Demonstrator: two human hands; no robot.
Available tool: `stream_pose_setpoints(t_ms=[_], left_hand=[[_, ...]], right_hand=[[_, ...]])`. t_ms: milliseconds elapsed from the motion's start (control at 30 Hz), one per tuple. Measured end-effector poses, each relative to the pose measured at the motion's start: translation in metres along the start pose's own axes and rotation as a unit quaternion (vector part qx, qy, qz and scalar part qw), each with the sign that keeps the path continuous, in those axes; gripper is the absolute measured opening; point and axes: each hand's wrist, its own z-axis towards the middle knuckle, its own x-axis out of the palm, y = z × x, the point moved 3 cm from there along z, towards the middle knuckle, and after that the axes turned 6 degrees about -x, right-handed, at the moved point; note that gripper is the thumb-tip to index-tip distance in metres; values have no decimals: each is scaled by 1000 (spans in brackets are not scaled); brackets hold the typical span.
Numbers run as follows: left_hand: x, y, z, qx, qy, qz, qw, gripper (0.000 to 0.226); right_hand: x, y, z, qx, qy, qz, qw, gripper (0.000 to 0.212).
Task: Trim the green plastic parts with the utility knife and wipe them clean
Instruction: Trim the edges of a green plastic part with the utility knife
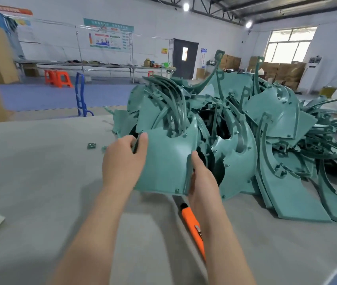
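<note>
A green plastic panel [167,161] held by two edges.
The left hand [124,159] grips its far corner and the right hand [201,177] grips its right edge; the right forearm half hides the orange utility knife [192,223] on the table [40,182].

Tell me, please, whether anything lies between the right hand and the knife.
Nothing visible does. The knife lies on the table right below the right wrist, partly hidden by the forearm. The right hand, though, grips the green part together with the left hand.
</note>
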Motion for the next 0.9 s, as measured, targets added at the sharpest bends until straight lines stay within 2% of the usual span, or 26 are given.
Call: stream_pose_setpoints(t_ms=[133, 233, 267, 300, 400, 433, 467, 567, 600, 667, 733, 800, 867, 900], left_hand=[[-42, 38, -27, -54, 20, -41, 997, 48], [-70, 80, -46, -155, 16, -89, 984, 25], [-81, 91, -53, -180, 3, -82, 980, 30], [-92, 101, -59, -190, -17, -57, 980, 44], [-117, 116, -79, -198, -90, 40, 975, 79], [-120, 116, -87, -184, -97, 65, 976, 83], [-120, 116, -94, -136, -84, 81, 984, 81], [-109, 116, -109, 33, 71, 35, 996, 72], [-106, 120, -114, 55, 118, 18, 991, 71], [-103, 131, -117, 74, 156, 31, 985, 75], [-99, 143, -117, 95, 177, 104, 974, 80], [-97, 146, -114, 120, 164, 155, 967, 78], [-102, 139, -111, 102, 70, 85, 989, 59], [-109, 134, -109, 66, 1, 40, 997, 39]], right_hand=[[24, 10, -40, -98, 42, -59, 993, 19], [60, -2, -59, -153, 75, -120, 978, 22], [72, -10, -62, -152, 64, -116, 979, 23], [82, -19, -65, -137, 48, -98, 985, 24], [113, -48, -70, -48, 17, -34, 998, 22], [123, -56, -71, -18, 16, -9, 1000, 21], [131, -64, -72, 9, 17, 17, 1000, 21], [145, -82, -73, 67, 30, 84, 994, 15], [146, -86, -74, 80, 28, 97, 992, 13], [145, -92, -72, 101, 23, 127, 986, 11], [140, -93, -69, 108, 20, 144, 983, 10], [136, -91, -66, 114, 36, 168, 979, 5], [132, -85, -66, 100, 58, 182, 976, 11], [128, -82, -66, 73, 57, 163, 982, 16]])
